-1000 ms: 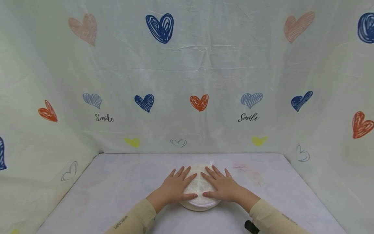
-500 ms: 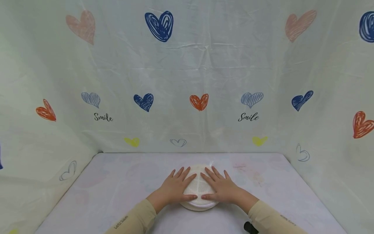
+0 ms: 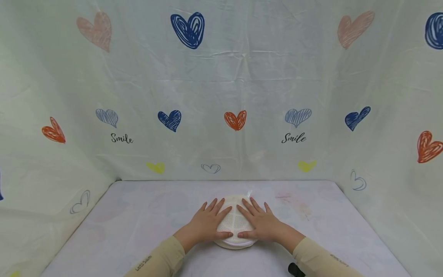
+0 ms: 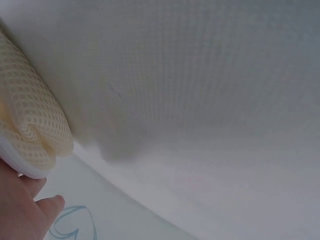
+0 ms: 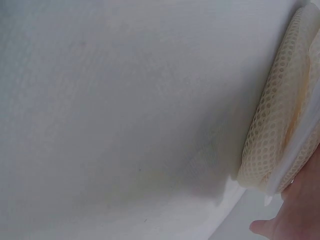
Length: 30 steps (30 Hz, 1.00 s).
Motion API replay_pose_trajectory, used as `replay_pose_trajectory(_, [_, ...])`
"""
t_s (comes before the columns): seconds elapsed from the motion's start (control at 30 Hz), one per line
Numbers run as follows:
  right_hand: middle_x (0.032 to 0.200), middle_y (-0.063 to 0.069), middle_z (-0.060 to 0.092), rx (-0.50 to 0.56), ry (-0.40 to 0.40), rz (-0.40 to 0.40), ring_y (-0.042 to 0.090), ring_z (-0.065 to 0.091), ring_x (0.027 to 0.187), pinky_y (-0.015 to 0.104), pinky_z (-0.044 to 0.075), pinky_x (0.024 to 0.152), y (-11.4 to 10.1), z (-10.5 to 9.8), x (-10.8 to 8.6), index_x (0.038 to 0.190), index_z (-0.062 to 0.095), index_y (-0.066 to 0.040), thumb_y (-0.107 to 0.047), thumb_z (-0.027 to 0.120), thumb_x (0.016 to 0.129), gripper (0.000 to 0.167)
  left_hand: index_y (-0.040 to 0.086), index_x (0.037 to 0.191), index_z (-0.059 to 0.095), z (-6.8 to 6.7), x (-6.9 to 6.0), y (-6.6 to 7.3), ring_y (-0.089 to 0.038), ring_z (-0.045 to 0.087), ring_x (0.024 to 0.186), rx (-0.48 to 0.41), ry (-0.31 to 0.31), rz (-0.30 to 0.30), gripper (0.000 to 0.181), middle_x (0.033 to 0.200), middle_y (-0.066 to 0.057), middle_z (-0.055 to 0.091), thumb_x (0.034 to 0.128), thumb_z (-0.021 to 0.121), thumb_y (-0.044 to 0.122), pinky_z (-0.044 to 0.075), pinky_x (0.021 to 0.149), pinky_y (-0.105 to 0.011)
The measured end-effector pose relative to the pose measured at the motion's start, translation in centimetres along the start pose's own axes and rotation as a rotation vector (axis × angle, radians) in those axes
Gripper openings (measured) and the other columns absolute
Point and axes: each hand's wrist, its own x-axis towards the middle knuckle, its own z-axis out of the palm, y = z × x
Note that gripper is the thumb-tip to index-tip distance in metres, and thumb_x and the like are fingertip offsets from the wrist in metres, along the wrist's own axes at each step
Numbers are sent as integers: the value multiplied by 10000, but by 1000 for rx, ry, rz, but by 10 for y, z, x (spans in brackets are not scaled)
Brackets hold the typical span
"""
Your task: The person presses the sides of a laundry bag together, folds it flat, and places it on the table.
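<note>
On the table in front of me lies a round, flattened cream mesh bag [image 3: 233,223] with white trim, which looks like a laundry wash bag. My left hand [image 3: 207,224] rests on its left side with the fingers spread. Over the right side my right hand [image 3: 263,223] lies the same way, so the two thumbs point at each other near the front edge. Both wrist views show the bag's puffy mesh side: the left wrist view has the mesh [image 4: 35,110] at its left edge, the right wrist view has the mesh [image 5: 275,110] at its right edge.
The pale table [image 3: 138,215] has faint coloured patches. A white curtain [image 3: 214,84] printed with hearts and "Smile" encloses the back and sides. Near the right sleeve [image 3: 322,256] a short black cylindrical object [image 3: 296,269] shows at the front.
My right hand has shifted very slightly inward, toward the left hand. Otherwise both hands keep their place on the mesh bag, and the head view has drifted a little.
</note>
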Motion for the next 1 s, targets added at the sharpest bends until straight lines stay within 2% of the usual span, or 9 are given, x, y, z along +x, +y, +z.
replay_pose_trajectory(0.17, [1625,94,108,-22,7,-2,381,66,1466,729,142,1044,3,6,2,1567,221,-193,-808,356,841,961,197,1525,349,2,0,-1,-356,254,1430,1,-2,7,823,1579,-135,261,892,455,712,271,1100,-561])
replay_pose_trajectory(0.33, [1618,126,127,4,14,-17,410,88,1457,757,140,1018,2,5,1,1564,226,-176,-786,388,851,952,197,1524,349,2,1,-1,-358,251,1430,-5,-10,5,825,1580,-137,259,890,459,713,267,1101,-565])
replay_pose_trajectory(0.67, [1619,126,117,-3,-16,6,395,67,1462,753,138,1024,-2,6,0,1562,231,-161,-806,361,844,974,217,1528,341,7,3,-1,-342,253,1432,6,-25,1,830,1585,-123,249,882,451,728,286,1097,-549])
replay_pose_trajectory(1.0, [1619,119,124,3,10,9,393,72,1462,730,153,1040,-1,10,3,1556,252,-147,-779,384,862,948,197,1527,338,8,4,-5,-360,242,1433,-17,-27,8,825,1586,-137,240,894,445,716,278,1093,-568])
